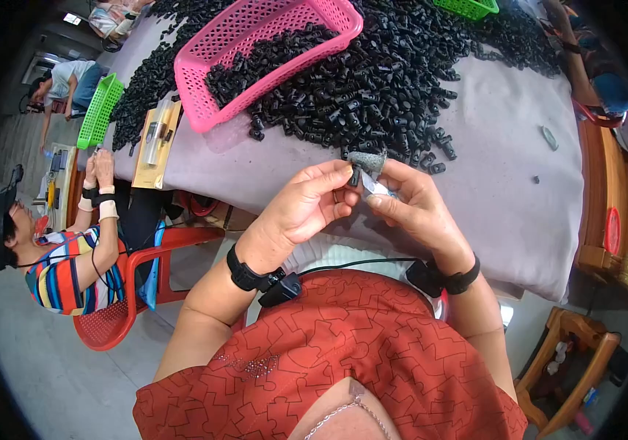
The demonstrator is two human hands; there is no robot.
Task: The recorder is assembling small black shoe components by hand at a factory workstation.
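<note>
My left hand [309,199] pinches a small black plastic part [355,178] between thumb and fingers, in front of my body at the table's near edge. My right hand [415,202] is closed on a short silver blade [376,185], its thumb pressed along the side. The blade's tip is close against the black part; whether it touches I cannot tell. A grey speckled finger cover [366,161] sits at the tip of my right index finger. Just beyond both hands spreads a large heap of black cylindrical plastic parts [358,103].
A pink perforated basket [204,110] lies tilted on the heap, with black parts in it. Green baskets [101,110] [475,7] stand farther off. A grey cloth covers the table [504,198]. To the left a person [72,257] sits on a red chair [134,293]; a wooden stool [567,367] is at right.
</note>
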